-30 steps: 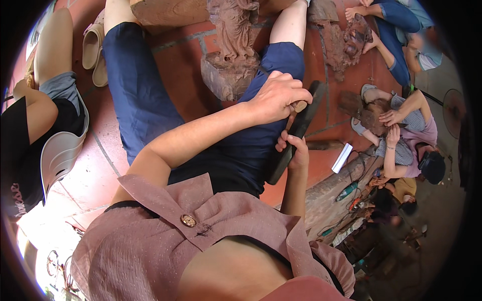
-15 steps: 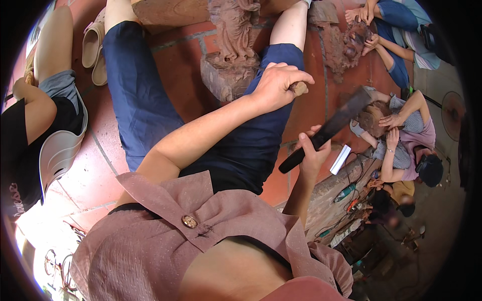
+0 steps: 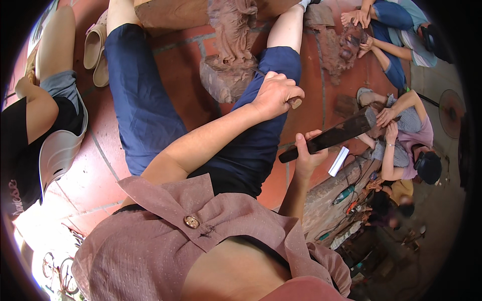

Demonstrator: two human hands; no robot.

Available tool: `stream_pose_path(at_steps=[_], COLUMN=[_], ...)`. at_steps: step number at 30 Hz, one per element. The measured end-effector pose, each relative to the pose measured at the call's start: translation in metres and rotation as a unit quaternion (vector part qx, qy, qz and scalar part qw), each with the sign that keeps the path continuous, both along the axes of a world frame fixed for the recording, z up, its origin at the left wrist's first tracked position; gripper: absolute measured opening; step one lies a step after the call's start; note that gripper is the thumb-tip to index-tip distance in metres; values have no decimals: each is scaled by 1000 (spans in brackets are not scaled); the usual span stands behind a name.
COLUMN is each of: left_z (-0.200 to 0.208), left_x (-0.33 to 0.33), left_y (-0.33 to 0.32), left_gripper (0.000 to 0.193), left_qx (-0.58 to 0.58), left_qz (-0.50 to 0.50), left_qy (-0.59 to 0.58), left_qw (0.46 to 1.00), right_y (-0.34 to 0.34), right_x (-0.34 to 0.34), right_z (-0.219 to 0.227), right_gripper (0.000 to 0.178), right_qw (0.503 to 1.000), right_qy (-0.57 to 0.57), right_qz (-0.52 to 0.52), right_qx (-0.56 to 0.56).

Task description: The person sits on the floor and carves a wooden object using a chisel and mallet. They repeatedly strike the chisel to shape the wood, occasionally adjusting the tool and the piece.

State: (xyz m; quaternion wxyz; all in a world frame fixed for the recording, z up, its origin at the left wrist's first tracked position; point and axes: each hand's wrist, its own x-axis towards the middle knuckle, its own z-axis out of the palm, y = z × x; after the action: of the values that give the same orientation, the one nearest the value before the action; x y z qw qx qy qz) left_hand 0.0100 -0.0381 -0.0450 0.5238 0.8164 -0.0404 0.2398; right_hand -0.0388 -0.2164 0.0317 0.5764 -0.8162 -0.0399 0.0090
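In front of me stands a brown wooden carving (image 3: 232, 35) with draped folds, on a rough block base (image 3: 223, 83) between my legs. My left hand (image 3: 275, 95) is closed round a chisel (image 3: 295, 103), whose wooden handle end sticks out of the fist. Its thin dark blade reaches toward the carving where the folds meet the base; whether the tip touches cannot be made out. Lower right, my right hand (image 3: 310, 154) grips a long dark mallet (image 3: 341, 133) near its narrow end. The mallet's broad end points up and right, apart from the chisel.
Large timber (image 3: 173, 15) lies beyond the carving on red floor tiles (image 3: 150, 95). To the right are another carving (image 3: 331, 52), co-workers handling wooden pieces, a white strip (image 3: 338, 161) and corded power tools (image 3: 344, 194). At left are clogs (image 3: 94, 47) and a seated person.
My left hand has shifted slightly left and down with the chisel, and its blade now shows. The mallet in my right hand has swung to a flatter tilt, its broad end lower.
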Motion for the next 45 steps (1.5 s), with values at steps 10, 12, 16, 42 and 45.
stream_pose_path(at_steps=[10,12,16,42,45], left_z=[10,10,4,19,16], left_x=[28,28,25,34,37], left_y=[-10,-14,-17,-21,-21], left_gripper=[26,28,30,31,26], left_qx=[-32,-17,6,64,83], left_qz=[55,48,43,19,3], left_qy=[28,40,53,44,65], left_qw=[998,998,998,997,994], right_y=[0,1,-1,-18,-19], right_x=[3,7,10,5,8], right_z=[0,1,-4,-51,-49], right_gripper=[30,30,31,30,29], right_qw=[999,998,997,988,988], right_qy=[-3,-4,8,143,141], right_qz=[-23,-30,-53,-60,-59], right_qx=[36,46,62,-22,-14])
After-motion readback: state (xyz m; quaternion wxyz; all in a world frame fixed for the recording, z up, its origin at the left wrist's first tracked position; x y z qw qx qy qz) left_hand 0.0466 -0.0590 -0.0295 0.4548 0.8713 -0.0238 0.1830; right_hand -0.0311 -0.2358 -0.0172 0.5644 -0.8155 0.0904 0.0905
